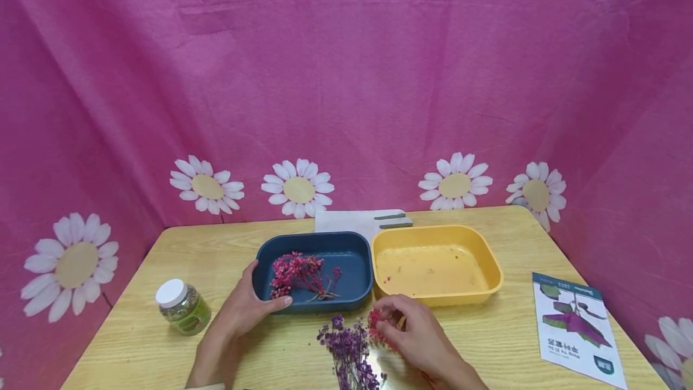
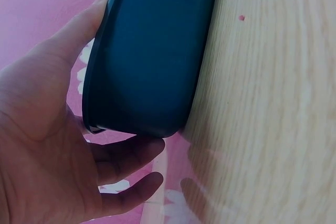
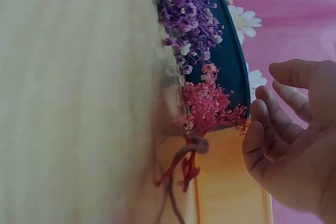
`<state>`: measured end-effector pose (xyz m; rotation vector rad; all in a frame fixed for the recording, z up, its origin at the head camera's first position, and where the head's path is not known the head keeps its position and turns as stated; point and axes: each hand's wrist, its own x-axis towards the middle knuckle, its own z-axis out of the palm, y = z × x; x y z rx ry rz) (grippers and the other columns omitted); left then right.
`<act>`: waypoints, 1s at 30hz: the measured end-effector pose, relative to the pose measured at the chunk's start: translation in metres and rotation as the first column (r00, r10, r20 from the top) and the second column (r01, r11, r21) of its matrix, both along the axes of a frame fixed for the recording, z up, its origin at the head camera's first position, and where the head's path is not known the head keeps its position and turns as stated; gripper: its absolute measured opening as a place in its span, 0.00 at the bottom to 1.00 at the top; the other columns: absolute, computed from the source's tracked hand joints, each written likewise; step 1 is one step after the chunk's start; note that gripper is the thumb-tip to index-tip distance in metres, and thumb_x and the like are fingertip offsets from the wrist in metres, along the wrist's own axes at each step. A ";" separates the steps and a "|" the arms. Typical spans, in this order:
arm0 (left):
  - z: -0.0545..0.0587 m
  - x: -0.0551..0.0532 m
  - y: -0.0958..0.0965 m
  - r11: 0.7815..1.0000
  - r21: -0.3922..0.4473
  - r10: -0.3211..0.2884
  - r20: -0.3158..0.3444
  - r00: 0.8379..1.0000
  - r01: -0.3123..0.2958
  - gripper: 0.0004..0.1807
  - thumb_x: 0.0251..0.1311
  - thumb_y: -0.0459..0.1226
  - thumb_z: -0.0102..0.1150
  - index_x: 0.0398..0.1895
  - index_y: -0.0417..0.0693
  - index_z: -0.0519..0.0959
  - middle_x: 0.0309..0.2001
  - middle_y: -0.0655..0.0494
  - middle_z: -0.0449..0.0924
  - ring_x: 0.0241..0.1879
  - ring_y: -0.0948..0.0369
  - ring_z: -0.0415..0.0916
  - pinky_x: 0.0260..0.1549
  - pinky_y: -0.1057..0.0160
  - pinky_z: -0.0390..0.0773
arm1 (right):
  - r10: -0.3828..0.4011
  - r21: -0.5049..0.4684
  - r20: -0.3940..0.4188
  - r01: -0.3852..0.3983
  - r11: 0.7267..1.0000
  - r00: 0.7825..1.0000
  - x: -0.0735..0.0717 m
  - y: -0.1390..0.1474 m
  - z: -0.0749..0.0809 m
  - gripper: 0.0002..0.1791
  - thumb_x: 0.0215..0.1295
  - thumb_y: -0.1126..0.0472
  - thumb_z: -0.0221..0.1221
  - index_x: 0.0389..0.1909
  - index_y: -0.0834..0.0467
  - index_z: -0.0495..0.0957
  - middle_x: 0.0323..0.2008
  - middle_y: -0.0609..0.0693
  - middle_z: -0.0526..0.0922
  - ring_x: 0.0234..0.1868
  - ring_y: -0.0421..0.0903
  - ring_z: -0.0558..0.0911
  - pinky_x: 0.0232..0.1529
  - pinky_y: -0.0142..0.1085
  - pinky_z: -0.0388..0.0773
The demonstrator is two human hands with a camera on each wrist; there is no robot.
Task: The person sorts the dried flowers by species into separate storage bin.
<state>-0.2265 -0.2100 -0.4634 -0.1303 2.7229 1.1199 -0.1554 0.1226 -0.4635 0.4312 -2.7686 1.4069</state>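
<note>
My left hand [image 1: 240, 303] grips the left end of a dark blue plastic tub [image 1: 352, 266], thumb along the rim and fingers round the corner. Inside the tub lies a sprig of dried pink flowers [image 1: 298, 272]. Close to my right hand [image 1: 414, 327], a second small pink flower bunch [image 3: 210, 103] lies on the table, its stems bound with brown string [image 3: 197, 144]. The right fingers are loosely bent and stand apart from that bunch in the right wrist view. Dried purple flowers [image 1: 349, 348] lie just left of it.
Beside the blue tub stands a yellow tub [image 1: 444, 260] with small crumbs in it. A white-lidded jar [image 1: 184, 309] is at the left, a printed plant packet [image 1: 574, 324] at the right. White cloth [image 1: 343, 219] lies behind the tubs, before a pink curtain [image 1: 346, 89].
</note>
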 end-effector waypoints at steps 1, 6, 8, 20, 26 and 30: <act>0.000 0.000 0.000 1.000 0.000 0.000 -0.001 1.000 0.000 0.68 0.42 0.64 0.69 0.76 0.46 0.39 0.74 0.34 0.51 0.72 0.35 0.51 0.65 0.34 0.57 | 0.005 -0.002 -0.003 -0.005 1.000 1.000 0.001 0.001 -0.001 0.11 0.59 0.65 0.63 0.42 0.51 0.82 0.31 0.38 0.80 0.31 0.32 0.77 0.32 0.28 0.75; 0.000 0.000 0.001 1.000 0.004 -0.003 -0.003 1.000 0.003 0.67 0.42 0.64 0.70 0.76 0.46 0.40 0.74 0.34 0.50 0.72 0.35 0.51 0.66 0.34 0.57 | -0.003 0.057 -0.057 0.006 0.998 0.998 0.009 0.008 -0.007 0.11 0.56 0.64 0.66 0.41 0.50 0.81 0.32 0.39 0.80 0.31 0.30 0.76 0.31 0.27 0.75; 0.000 0.000 0.001 1.000 0.007 -0.004 -0.005 1.000 0.004 0.67 0.42 0.64 0.70 0.76 0.46 0.40 0.74 0.34 0.50 0.72 0.35 0.51 0.66 0.34 0.57 | -0.007 0.082 -0.086 0.014 0.997 0.996 0.012 0.009 -0.009 0.12 0.55 0.64 0.67 0.40 0.50 0.82 0.32 0.40 0.80 0.31 0.30 0.75 0.31 0.27 0.75; -0.001 0.000 -0.002 1.000 0.004 -0.012 -0.018 1.000 0.012 0.67 0.43 0.63 0.70 0.77 0.45 0.40 0.74 0.33 0.51 0.72 0.35 0.52 0.65 0.35 0.59 | -0.021 0.155 -0.001 0.020 0.988 1.000 0.012 0.020 -0.015 0.13 0.54 0.62 0.68 0.40 0.48 0.81 0.30 0.37 0.79 0.30 0.28 0.74 0.31 0.26 0.73; -0.002 -0.001 -0.002 1.000 0.010 -0.015 -0.024 1.000 0.015 0.67 0.43 0.62 0.70 0.76 0.45 0.39 0.73 0.33 0.51 0.71 0.35 0.53 0.65 0.35 0.59 | -0.033 0.149 -0.004 0.034 0.988 0.999 0.017 0.023 -0.018 0.14 0.49 0.62 0.70 0.35 0.48 0.78 0.26 0.36 0.78 0.28 0.28 0.73 0.30 0.26 0.72; -0.002 -0.001 -0.002 1.000 0.009 -0.017 -0.026 1.000 0.017 0.67 0.43 0.62 0.71 0.76 0.45 0.39 0.73 0.33 0.51 0.71 0.35 0.53 0.65 0.35 0.58 | -0.059 0.207 0.061 0.046 0.977 0.996 0.018 0.024 -0.019 0.14 0.47 0.60 0.70 0.32 0.48 0.75 0.23 0.35 0.75 0.24 0.29 0.69 0.27 0.26 0.67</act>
